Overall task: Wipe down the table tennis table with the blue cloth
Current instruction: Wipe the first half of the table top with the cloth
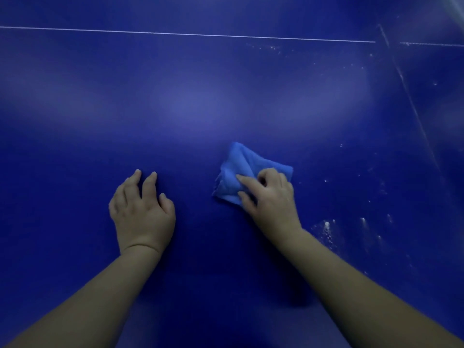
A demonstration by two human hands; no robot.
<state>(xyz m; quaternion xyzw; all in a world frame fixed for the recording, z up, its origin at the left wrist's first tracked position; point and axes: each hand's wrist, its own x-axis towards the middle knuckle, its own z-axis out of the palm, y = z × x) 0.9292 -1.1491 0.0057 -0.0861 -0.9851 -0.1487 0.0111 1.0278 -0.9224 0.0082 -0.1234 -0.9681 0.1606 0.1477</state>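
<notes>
The blue cloth [241, 169] is a light blue, soft-looking rag, bunched and creased into a rough lump, paler than the surface under it. It lies on the counter [188, 109] just right of the middle and near me. My right hand [270, 197] sits on its near right part, fingers curled into the folds and gripping it. My left hand [143, 209] rests on the counter well apart to the left, fingers loosely spread and holding nothing. The counter is deep blue with a soft sheen of light across its middle. A thin white line [188, 34] runs across the far side, and a fainter slanted line [411, 96] crosses on the right. White specks [326, 227] dot the surface right of the cloth. The frame shows nothing of the room beyond.
</notes>
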